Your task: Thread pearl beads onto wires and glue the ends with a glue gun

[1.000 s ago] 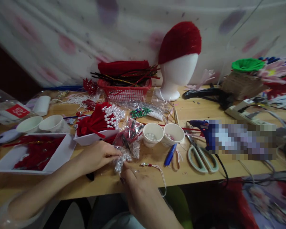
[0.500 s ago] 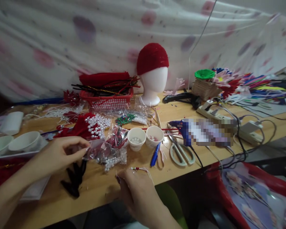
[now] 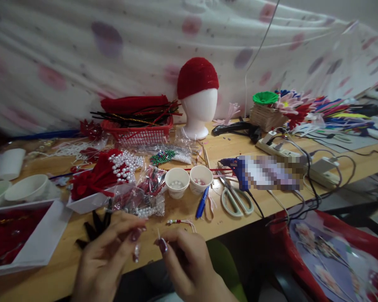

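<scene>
The wooden worktop point(image 3: 239, 235) carries a foam head point(image 3: 199, 111) in a red cap, a red basket point(image 3: 138, 133) and 2 paper cups point(image 3: 189, 181). At its near edge the left hand point(image 3: 105, 256) and right hand point(image 3: 185, 264) meet, fingers pinched on a thin needle point(image 3: 158, 233); a beaded thread point(image 3: 181, 222) lies just beyond them.

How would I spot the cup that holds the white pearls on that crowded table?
Start at the white foam head in the red cap at the back of the wooden table. Come straight toward the front edge to two small white paper cups side by side. The pearl cup is the left one; its neighbour holds reddish bits, with a blue pen just in front of it.
</scene>
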`<state>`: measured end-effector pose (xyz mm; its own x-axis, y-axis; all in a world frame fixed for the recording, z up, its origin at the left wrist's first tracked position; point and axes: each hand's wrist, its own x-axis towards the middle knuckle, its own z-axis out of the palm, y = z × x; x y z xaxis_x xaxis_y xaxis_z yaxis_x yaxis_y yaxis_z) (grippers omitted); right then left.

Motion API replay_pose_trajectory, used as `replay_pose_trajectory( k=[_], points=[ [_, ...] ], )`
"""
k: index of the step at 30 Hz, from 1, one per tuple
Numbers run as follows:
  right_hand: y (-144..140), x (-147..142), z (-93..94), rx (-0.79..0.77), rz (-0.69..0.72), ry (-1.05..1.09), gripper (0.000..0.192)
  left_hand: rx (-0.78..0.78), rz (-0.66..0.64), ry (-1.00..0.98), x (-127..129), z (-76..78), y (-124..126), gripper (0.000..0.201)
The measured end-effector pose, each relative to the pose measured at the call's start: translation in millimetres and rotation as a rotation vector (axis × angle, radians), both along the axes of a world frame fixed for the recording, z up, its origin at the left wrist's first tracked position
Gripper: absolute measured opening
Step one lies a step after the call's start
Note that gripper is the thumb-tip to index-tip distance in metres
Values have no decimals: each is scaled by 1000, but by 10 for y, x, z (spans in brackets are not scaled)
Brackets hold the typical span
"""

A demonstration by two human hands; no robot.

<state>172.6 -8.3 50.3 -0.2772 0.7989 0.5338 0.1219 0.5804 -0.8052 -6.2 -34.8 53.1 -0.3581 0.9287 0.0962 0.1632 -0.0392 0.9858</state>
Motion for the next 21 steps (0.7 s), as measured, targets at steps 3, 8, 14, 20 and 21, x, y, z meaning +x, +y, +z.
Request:
replay_pose_trajectory(
  k=[3, 8, 14, 20, 21],
  points=[
    [-12, 29, -1, -30, 40, -17, 16, -47, -115, -228, 183, -79, -42, 30],
    [-44, 46, -20, -30, 46, -67, 17, -55, -59, -222, 263, -111, -65, 33],
    [-54, 72, -16, 18, 73, -117, 21, -66, -107, -277, 227, -207, -48, 28],
    [-29, 82, -49, 48, 140, -134, 18, -51, -68, -260, 253, -223, -61, 37],
    [-29, 80, -77, 65, 121, -131, 17, -29, -36, -241, 248, -197, -59, 37]
  ],
)
